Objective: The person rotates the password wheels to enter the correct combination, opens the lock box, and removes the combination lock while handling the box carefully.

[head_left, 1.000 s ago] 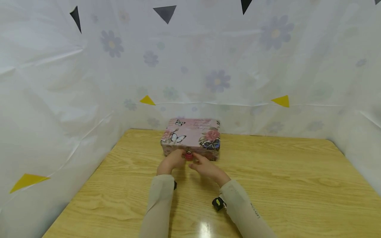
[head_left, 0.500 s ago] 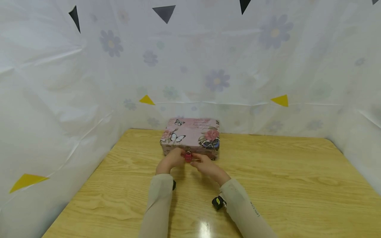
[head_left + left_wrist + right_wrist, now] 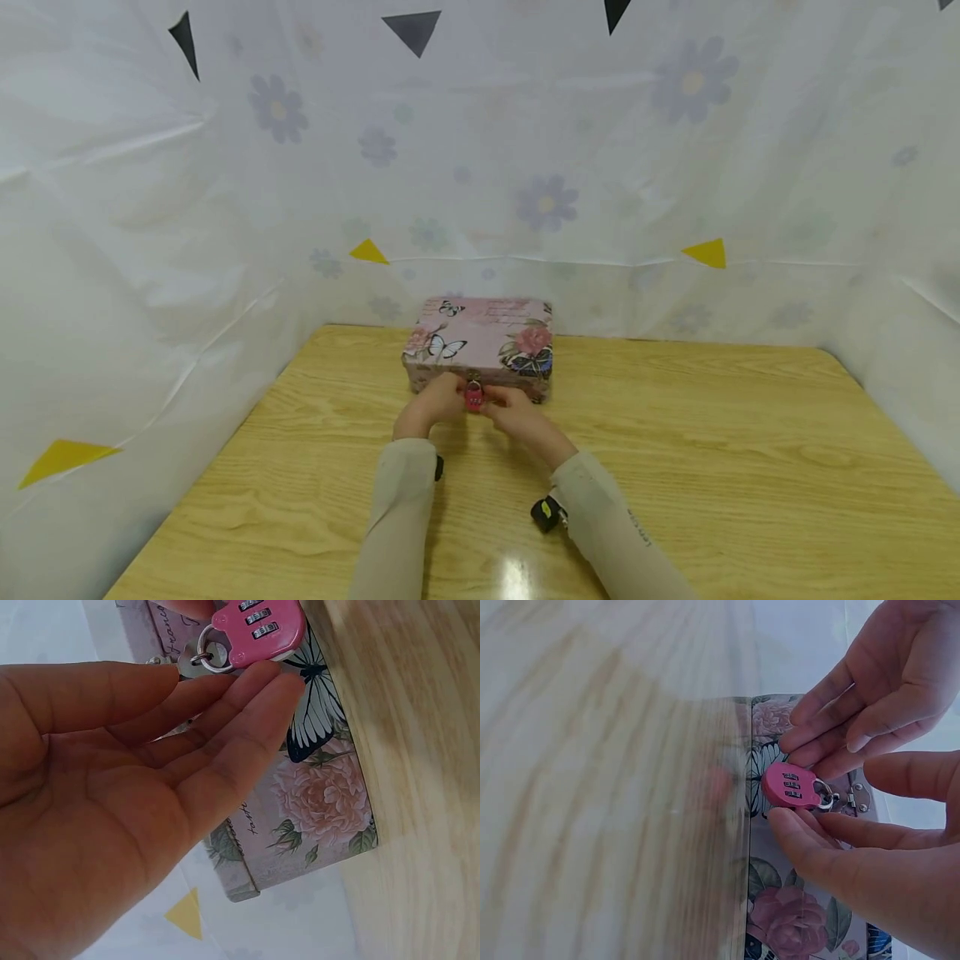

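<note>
A small pink combination padlock (image 3: 789,787) with three number dials hangs by its shackle from the metal hasp (image 3: 859,799) of a pink box (image 3: 487,333) printed with butterflies and roses. The lid is down. My left hand (image 3: 150,765) reaches in from the left, thumb and fingers extended, fingertips right at the padlock's side. From the right comes my right hand (image 3: 885,847), its fingertips against the opposite side of the padlock and its thumb apart near the shackle. Between the two hands the dials face outward, uncovered. Neither hand curls round the padlock.
The box stands at the back of a wooden table (image 3: 675,450), close to a white flowered curtain (image 3: 465,125) that also lines both sides. Yellow and dark triangles mark the curtain. A black wrist device (image 3: 546,513) sits at the right sleeve.
The padlock has tipped from a foreshortened position so that its dialled face now shows more fully. The right fingers have shifted slightly at its side; the left hand has stayed nearly still.
</note>
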Motion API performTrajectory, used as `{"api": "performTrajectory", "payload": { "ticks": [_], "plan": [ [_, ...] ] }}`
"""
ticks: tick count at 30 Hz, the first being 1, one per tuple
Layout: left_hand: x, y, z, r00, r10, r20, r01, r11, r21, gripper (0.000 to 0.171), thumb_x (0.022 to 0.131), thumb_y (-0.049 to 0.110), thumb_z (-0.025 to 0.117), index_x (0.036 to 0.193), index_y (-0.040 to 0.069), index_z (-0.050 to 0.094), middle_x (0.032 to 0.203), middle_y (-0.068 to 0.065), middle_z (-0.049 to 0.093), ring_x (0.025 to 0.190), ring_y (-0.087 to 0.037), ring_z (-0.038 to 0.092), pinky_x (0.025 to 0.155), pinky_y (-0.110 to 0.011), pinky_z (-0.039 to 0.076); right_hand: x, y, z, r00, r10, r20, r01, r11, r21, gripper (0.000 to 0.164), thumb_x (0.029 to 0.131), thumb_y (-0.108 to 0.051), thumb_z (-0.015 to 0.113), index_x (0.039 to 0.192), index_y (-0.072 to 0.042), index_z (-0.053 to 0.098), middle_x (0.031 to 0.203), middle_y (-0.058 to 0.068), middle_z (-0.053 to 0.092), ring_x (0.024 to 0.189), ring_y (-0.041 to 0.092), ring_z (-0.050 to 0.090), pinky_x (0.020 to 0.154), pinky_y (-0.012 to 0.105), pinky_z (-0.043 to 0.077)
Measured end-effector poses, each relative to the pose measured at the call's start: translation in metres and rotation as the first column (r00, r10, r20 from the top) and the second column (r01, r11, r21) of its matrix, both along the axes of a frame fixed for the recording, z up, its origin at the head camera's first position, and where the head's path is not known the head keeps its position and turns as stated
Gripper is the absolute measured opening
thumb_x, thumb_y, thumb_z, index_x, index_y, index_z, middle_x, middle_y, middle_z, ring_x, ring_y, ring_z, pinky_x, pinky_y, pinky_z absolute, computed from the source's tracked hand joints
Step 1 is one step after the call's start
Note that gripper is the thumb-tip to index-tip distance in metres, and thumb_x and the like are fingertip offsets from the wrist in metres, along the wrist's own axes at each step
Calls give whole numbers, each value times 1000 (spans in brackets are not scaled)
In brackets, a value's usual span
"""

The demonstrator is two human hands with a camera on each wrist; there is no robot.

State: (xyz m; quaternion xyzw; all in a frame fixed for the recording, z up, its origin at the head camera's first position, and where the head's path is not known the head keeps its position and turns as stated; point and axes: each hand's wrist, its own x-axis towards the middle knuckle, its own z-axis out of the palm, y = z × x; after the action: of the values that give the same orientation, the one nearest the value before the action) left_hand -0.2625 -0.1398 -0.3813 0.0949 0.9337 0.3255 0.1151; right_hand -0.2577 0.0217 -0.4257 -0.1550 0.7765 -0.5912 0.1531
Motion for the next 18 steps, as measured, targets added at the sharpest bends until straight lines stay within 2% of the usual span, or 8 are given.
{"api": "performTrajectory", "payload": {
  "ticks": [2, 5, 9, 13, 16, 18],
  "plan": [
    [-1, 0, 0, 1000, -8, -6, 8, 1000, 7, 18, 88, -4, 49, 97, -10, 64, 75, -7, 51, 64, -17, 42, 60, -28, 35, 0, -1, 0, 1000, -6, -19, 6, 1000, 1, 46, 98, -4, 45, 139, 14, 37, 140, 30, 43, 122, 39, 50, 91, 45, 49],
    [-1, 0, -1, 1000, -17, -24, 17, 1000, 7, 17, 88, -4, 49, 94, -10, 64, 74, -7, 51, 64, -17, 42, 59, -27, 35, 0, -2, 1, 999, -17, -40, 17, 1000, 3, 42, 97, -2, 46, 135, 15, 43, 134, 30, 50, 117, 38, 54, 88, 43, 51],
    [-1, 0, -1, 999, -10, -31, 10, 1000, -1, 21, 88, -4, 49, 100, -10, 65, 85, -13, 61, 70, -19, 47, 64, -29, 40, 1, -3, 2, 998, -30, -49, 30, 1000, 6, 38, 96, -1, 47, 130, 16, 48, 126, 29, 55, 112, 37, 57, 84, 41, 53],
    [-2, 1, -2, 1000, -2, -30, 2, 1000, -9, 25, 87, -3, 50, 107, -11, 64, 100, -19, 66, 81, -22, 55, 74, -36, 48, 1, -4, 2, 998, -55, -39, 55, 998, 0, 37, 95, -1, 49, 128, 16, 49, 125, 30, 56, 110, 37, 58, 80, 40, 53],
    [-2, 0, -2, 999, 0, -34, 0, 1000, -14, 26, 88, -1, 50, 108, -10, 64, 104, -20, 66, 84, -24, 57, 77, -39, 49, 1, -5, 2, 997, -71, -23, 71, 997, -5, 38, 95, -2, 50, 128, 16, 49, 126, 30, 55, 111, 37, 57, 81, 40, 53],
    [-3, 0, -3, 999, -1, -38, 0, 1000, -16, 25, 90, -1, 49, 107, -10, 64, 102, -19, 65, 82, -23, 56, 75, -37, 48, 1, -5, 1, 997, -70, -21, 69, 998, -3, 38, 95, -2, 50, 128, 16, 49, 126, 30, 55, 109, 37, 58, 81, 40, 53]
  ]
}}
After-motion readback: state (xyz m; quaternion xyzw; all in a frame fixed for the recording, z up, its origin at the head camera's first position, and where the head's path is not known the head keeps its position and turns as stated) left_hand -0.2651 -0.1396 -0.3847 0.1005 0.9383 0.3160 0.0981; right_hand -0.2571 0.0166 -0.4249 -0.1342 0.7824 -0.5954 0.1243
